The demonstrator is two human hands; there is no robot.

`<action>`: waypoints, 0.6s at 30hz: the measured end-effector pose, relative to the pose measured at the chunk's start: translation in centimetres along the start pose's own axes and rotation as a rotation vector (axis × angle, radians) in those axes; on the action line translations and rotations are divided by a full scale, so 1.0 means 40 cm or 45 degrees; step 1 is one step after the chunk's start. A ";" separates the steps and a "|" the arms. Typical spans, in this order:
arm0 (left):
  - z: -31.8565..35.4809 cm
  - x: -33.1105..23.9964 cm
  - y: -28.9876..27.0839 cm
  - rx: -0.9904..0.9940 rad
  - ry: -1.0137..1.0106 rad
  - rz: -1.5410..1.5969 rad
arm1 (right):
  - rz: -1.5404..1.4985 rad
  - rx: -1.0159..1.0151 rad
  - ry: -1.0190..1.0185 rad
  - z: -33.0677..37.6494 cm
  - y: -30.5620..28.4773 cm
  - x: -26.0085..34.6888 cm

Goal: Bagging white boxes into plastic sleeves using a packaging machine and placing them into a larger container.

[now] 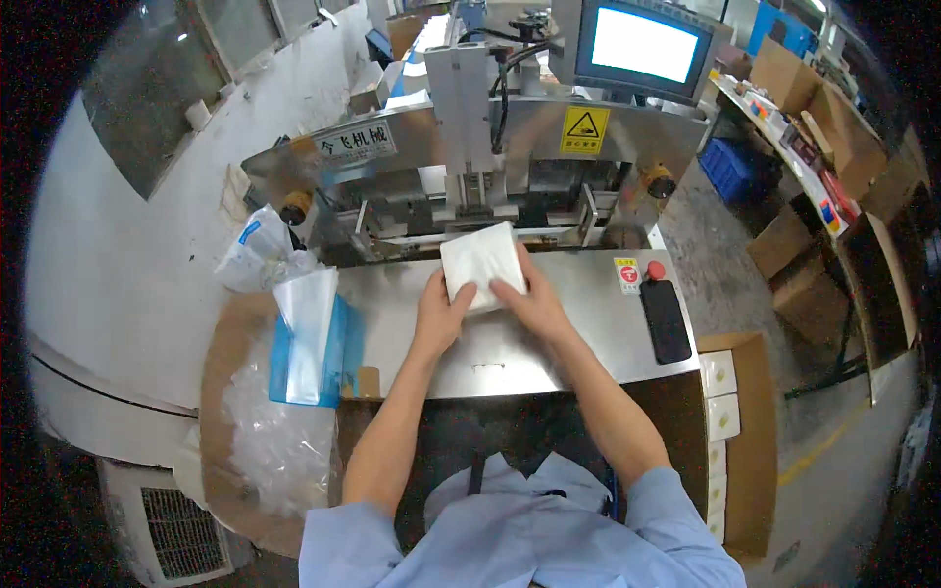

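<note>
A white, roughly square packet [482, 265] is held tilted above the steel worktop [510, 363], near the machine's front opening. My left hand [440, 306] grips its left edge, thumb across the near face. On the other side, my right hand [532, 297] holds the right edge, its thumb also on the face. The fingers behind the packet are hidden. Beyond it stands a metal machine [534, 132] with an upright column in the middle.
Left of the worktop is a blue bin [306, 353] with clear plastic sleeves, above a carton of plastic film [274, 441]. A black phone [667, 321] and red button [656, 270] are at the right. A carton [753, 441] beside the worktop holds several white packs. A screen [642, 44] overhangs the back.
</note>
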State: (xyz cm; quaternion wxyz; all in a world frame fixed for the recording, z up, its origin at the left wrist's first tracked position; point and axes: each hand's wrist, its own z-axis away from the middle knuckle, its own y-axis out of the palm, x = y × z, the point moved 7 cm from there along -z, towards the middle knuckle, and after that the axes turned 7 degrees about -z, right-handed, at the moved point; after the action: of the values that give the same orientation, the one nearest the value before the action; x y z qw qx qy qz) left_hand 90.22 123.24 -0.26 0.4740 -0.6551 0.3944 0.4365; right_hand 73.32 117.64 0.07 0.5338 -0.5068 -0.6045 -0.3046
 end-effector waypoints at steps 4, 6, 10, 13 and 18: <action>0.113 0.008 -0.008 0.215 -0.426 0.332 | 0.752 0.055 -0.636 0.157 -0.026 0.286; 0.159 -0.084 0.025 0.454 -0.679 1.157 | 0.907 0.247 -0.947 0.218 -0.010 0.292; 0.183 -0.141 0.026 0.346 -0.394 0.813 | 0.777 0.591 -0.893 0.338 0.021 0.328; 0.192 -0.049 0.052 0.452 -0.561 0.809 | 0.313 0.015 -0.394 0.350 -0.098 0.252; 0.150 -0.146 0.157 0.658 -0.357 0.621 | -1.070 -0.167 0.664 0.393 -0.164 0.042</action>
State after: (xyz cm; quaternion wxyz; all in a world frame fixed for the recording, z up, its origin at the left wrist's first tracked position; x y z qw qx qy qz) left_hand 81.39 128.11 2.50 0.5550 -0.3348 0.5673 0.5080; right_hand 62.01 130.46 -1.05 0.4654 -0.1587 -0.5824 -0.6473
